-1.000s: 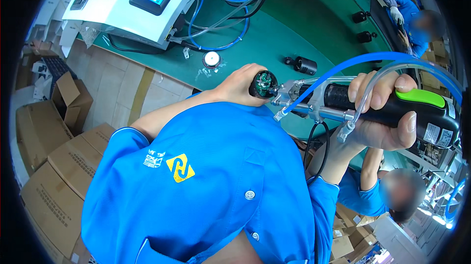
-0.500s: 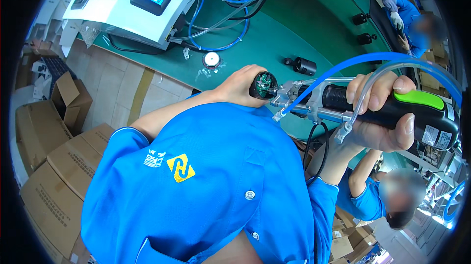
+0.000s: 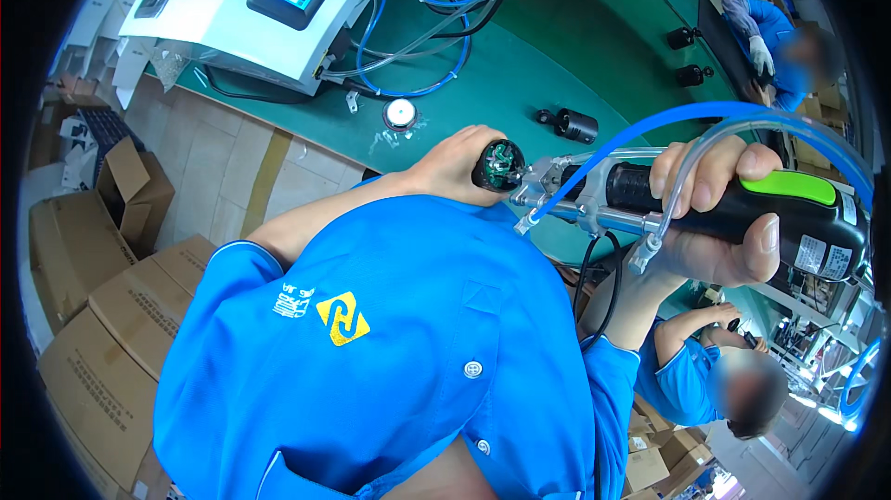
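My left hand point(image 3: 455, 161) is closed round a black cylindrical housing point(image 3: 499, 167); its open end shows a green circuit board and wires. My right hand point(image 3: 715, 207) wraps round a black powered screwdriver point(image 3: 809, 220) with a bright green lever. The tool lies nearly level, its metal nose point(image 3: 549, 184) at the housing's open end; whether the bit touches a screw is too small to tell. A blue air hose point(image 3: 650, 124) and a clear tube point(image 3: 710, 142) arch over the tool to fittings along it.
A white machine with a screen point(image 3: 223, 12) stands on the green bench point(image 3: 529, 45) at the far left. Nearby are a round white-faced part point(image 3: 401, 114) and another black housing point(image 3: 577, 126). Cardboard boxes point(image 3: 102, 333) are stacked left. Two co-workers point(image 3: 775, 22) point(image 3: 691, 375) sit at right.
The screwdriver and my right hand have shifted very slightly left. My left hand keeps the housing in place. Both co-workers at the right have moved their arms.
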Motion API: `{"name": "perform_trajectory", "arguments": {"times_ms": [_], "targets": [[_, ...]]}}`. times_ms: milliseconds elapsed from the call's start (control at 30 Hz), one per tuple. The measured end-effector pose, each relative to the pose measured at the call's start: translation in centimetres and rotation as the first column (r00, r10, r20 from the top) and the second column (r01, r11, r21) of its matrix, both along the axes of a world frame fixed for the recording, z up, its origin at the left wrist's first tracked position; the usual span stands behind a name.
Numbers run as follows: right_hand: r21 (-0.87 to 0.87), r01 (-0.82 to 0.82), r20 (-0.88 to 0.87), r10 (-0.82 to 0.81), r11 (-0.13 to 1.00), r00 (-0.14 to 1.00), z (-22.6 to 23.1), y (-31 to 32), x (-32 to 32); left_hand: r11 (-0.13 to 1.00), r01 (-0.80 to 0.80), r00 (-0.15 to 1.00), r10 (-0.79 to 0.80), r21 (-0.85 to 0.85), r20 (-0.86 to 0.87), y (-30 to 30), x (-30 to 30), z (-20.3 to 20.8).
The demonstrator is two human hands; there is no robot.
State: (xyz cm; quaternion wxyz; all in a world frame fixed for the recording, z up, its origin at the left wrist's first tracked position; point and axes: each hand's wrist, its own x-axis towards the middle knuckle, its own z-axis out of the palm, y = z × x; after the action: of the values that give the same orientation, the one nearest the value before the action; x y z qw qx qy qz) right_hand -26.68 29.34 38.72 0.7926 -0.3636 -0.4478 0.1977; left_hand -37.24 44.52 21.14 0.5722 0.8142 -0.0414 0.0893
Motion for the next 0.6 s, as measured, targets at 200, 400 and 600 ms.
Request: {"name": "perform_trajectory", "arguments": {"times_ms": [200,400,600], "targets": [[0.002,0.12,-0.161,-0.118,0.993,0.98,-1.2,0.7,-0.7,0.999,0.041,0.999,-0.041,-0.017,-0.008,-0.2,0.5,0.7],[0.09,0.282,-0.26,-0.251,0.955,0.932,2.6,-6.7,2.4,0.996,0.025,0.921,-0.058,-0.089,-0.385,0.8,4.9,0.3],[-0.259,0.613,-0.083,-0.649,0.746,0.756,0.5,-14.7,4.4,0.969,0.225,0.882,-0.161,0.097,-0.442,0.4,15.8,-0.1]]}}
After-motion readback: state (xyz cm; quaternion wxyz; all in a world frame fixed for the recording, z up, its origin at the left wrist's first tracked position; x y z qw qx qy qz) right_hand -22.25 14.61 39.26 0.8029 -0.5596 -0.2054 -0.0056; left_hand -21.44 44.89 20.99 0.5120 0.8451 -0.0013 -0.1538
